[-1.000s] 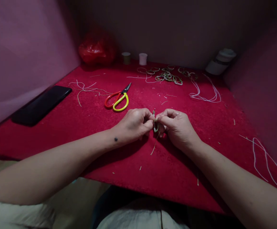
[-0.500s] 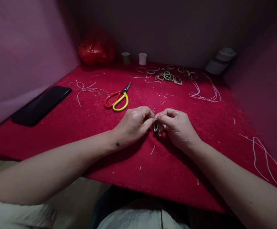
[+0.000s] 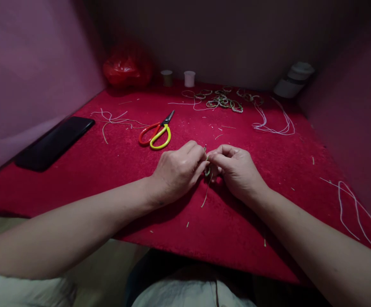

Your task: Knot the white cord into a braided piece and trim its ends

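Note:
My left hand (image 3: pixel 182 169) and my right hand (image 3: pixel 235 169) meet over the front middle of the red cloth. Both are closed, fingertips pinched together on a small green and white braided cord (image 3: pixel 207 171). Most of the cord is covered by my fingers; a loop shows just below the fingertips. From it a thin pale cord end (image 3: pixel 206 194) hangs down toward the cloth. Beyond my left hand lie scissors (image 3: pixel 160 135) with one red and one yellow handle, blades pointing away from me.
A black phone (image 3: pixel 54 143) lies at the left. Several braided loops (image 3: pixel 223 102) are heaped at the back, near two thread spools (image 3: pixel 189 79), a red plastic bag (image 3: pixel 127 70) and a white bottle (image 3: pixel 294 80). Loose white threads (image 3: pixel 356 204) lie at the right. Pink walls flank the red cloth (image 3: pixel 172 243).
My left hand has rolled over so its back faces up more, still pinching the cord. My right hand has stayed nearly where it was. The view has shifted slightly.

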Action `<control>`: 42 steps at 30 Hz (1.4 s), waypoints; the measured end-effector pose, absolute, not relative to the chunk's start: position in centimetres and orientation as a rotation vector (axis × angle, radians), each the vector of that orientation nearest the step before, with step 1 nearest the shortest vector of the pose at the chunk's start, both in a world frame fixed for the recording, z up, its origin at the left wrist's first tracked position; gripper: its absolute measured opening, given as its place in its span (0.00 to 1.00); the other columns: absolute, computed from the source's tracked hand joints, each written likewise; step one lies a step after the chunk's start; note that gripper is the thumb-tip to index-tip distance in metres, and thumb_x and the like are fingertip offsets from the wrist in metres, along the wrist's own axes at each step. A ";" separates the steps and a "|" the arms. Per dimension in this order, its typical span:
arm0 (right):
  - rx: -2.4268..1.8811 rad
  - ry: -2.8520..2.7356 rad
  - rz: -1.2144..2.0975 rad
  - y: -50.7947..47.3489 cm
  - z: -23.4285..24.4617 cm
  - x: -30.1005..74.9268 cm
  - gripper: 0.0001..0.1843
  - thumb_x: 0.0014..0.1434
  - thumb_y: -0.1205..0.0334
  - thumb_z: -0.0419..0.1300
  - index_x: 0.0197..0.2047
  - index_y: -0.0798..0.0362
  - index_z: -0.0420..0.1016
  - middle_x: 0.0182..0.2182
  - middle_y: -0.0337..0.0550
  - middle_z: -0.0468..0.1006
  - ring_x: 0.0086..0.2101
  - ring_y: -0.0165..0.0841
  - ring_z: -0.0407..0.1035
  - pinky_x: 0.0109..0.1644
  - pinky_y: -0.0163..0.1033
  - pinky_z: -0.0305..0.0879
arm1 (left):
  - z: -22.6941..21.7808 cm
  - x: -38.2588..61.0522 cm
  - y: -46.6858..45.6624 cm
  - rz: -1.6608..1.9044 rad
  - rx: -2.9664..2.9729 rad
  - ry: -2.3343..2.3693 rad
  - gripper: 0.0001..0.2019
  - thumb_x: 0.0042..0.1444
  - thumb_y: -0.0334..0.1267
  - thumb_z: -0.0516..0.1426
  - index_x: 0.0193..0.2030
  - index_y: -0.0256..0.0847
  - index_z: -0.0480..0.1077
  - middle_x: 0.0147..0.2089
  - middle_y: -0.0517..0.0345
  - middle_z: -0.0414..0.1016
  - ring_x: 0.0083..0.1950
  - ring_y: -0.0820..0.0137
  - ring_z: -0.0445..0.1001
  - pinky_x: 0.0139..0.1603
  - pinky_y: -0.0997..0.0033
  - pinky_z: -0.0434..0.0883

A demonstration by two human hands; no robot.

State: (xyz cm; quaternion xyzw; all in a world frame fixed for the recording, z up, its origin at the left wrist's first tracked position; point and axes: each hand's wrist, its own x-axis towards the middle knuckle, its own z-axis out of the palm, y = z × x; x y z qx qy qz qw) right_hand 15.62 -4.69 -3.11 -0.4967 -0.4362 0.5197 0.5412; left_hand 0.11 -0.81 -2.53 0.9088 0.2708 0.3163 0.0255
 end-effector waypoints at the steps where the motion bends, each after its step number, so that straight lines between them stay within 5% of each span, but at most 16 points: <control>1: -1.180 -1.036 1.235 -4.7 -3.1 15.6 0.11 0.53 0.69 0.59 0.21 0.53 0.65 0.14 0.33 0.70 0.15 0.25 0.65 0.20 0.31 0.59 | -2.5 0.1 -0.8 0.972 2.820 0.831 0.08 0.61 0.33 0.53 0.31 0.35 0.67 0.29 0.56 0.70 0.29 0.73 0.70 0.29 0.73 0.68; 35: -1.069 -0.981 1.360 -4.7 -3.2 15.7 0.09 0.53 0.60 0.63 0.25 0.55 0.71 0.15 0.34 0.70 0.16 0.26 0.64 0.20 0.32 0.61 | -2.3 0.2 -0.5 1.212 2.795 0.679 0.06 0.56 0.24 0.53 0.32 0.38 0.62 0.35 0.53 0.70 0.37 0.72 0.71 0.35 0.73 0.71; 42: -1.123 -1.002 1.274 -4.9 -2.9 15.5 0.10 0.54 0.65 0.60 0.22 0.53 0.67 0.14 0.33 0.68 0.15 0.26 0.64 0.19 0.32 0.59 | -2.4 0.2 -0.6 1.171 2.961 0.783 0.04 0.57 0.27 0.52 0.32 0.37 0.63 0.35 0.52 0.69 0.32 0.74 0.69 0.27 0.76 0.69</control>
